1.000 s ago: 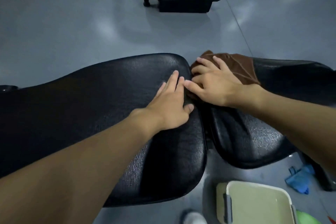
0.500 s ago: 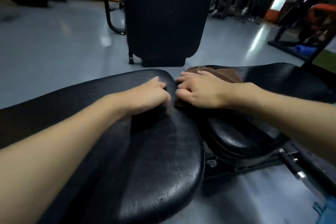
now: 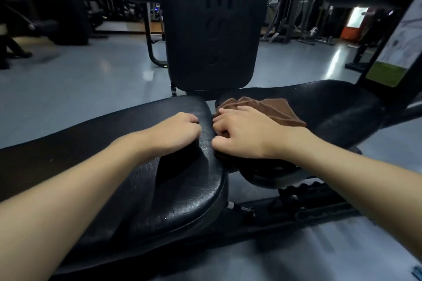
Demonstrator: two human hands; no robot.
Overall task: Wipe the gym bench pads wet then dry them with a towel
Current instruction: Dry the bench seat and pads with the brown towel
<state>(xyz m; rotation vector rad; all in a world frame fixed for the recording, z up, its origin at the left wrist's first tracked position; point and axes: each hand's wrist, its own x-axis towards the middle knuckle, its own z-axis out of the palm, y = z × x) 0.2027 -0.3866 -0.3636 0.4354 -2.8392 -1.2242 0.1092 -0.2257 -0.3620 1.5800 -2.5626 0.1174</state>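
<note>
Two black bench pads lie end to end: a long pad [image 3: 182,189] on the left and a seat pad [image 3: 338,107] on the right, with a narrow gap between them. A brown towel [image 3: 276,109] lies bunched on the seat pad's near end. My right hand [image 3: 242,134] grips the towel with curled fingers, pushing it into the gap. My left hand [image 3: 175,132] rests on the end of the long pad with its fingers curled under, holding nothing that I can see. Small droplets glisten on the long pad's rounded end.
An upright black machine pad [image 3: 210,29] stands just behind the bench. The bench's metal frame with a toothed adjuster [image 3: 308,189] shows below the seat pad. Grey floor surrounds the bench, with gym machines at the back and something blue [image 3: 418,273] at the bottom right corner.
My view has lifted from looking down at the bench to looking forward. My left hand's flat fingers have curled into a fist. My right hand stays on the towel at the gap.
</note>
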